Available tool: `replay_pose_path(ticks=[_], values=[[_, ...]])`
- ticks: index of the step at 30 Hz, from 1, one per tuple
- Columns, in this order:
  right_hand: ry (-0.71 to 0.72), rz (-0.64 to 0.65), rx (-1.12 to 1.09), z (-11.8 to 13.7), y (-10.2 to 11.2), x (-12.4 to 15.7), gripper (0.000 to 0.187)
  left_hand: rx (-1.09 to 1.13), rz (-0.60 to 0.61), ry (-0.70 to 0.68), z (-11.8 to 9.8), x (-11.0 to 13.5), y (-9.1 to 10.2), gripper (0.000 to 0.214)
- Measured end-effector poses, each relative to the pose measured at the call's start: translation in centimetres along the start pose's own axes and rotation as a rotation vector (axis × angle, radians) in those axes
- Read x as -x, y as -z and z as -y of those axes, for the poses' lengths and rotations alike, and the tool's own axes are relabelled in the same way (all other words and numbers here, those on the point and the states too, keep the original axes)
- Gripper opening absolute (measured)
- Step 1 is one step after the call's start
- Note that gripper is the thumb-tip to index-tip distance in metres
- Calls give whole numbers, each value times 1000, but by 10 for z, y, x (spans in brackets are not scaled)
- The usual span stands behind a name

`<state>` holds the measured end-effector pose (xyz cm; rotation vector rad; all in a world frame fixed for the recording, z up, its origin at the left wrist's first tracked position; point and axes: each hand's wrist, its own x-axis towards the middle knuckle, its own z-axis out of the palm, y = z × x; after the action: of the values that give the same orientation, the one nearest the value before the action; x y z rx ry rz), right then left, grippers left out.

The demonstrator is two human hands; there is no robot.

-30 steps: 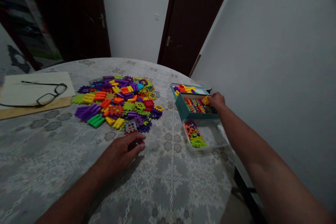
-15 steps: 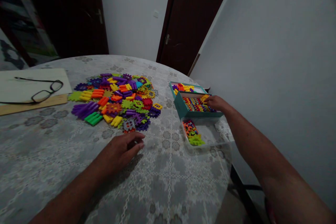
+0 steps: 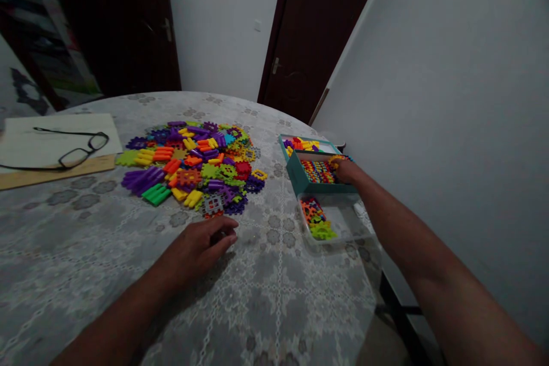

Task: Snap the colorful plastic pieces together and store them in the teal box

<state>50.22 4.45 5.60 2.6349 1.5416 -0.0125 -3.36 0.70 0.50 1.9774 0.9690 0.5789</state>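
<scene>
My right hand (image 3: pixel 345 171) reaches into the teal box (image 3: pixel 300 182), its fingers closed at a yellow toothed building piece (image 3: pixel 338 158); the fingertips are partly hidden. Rows of multicoloured toothed pieces (image 3: pixel 316 171) stand packed on the box's left side. On the tablecloth my left hand (image 3: pixel 206 246) rests loosely curled, thumb and fingers apart, holding nothing. Just beyond it lies a big heap of plastic building pieces (image 3: pixel 210 170), square toothed ones and ribbed ones in purple, yellow, orange and green.
In front of the teal box stands a clear plastic tray (image 3: pixel 343 231) with some orange and green pieces. Behind it, a teal-rimmed lid (image 3: pixel 328 147) holds more pieces. Eyeglasses (image 3: pixel 81 151) lie on paper over a board (image 3: pixel 86 170) at left. A wall (image 3: pixel 450 97) borders the right side.
My right hand has moved slightly down and deeper into the teal box, with the yellow piece at its fingers. My left hand stays in place. The view has shifted slightly.
</scene>
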Motion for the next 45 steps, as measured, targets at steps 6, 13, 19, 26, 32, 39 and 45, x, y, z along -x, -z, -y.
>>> replay_pose_path(ticks=[6, 13, 19, 26, 32, 39, 45], values=[[-13, -16, 11, -9, -3, 2, 64, -22, 9, -19, 2, 0, -1, 37], [-31, -3, 29, -9, -5, -2, 66, -28, 21, -12, 0, 1, 0, 36], [-51, -22, 40, -1, -1, 4, 64, -50, 20, -24, 1, 1, 0, 35], [-22, -175, 39, 17, 23, 48, 52, -29, -207, -37, 0, 2, 7, 32], [435, -584, -338, 89, 32, 136, 35, -28, -635, 90, 5, -1, 27, 27], [790, -269, -544, 212, -23, 203, 40, -235, -651, -2, 31, -11, 21, 25], [642, -221, -453, 266, -60, 202, 61, -469, -501, -108, 45, -10, 4, 32]])
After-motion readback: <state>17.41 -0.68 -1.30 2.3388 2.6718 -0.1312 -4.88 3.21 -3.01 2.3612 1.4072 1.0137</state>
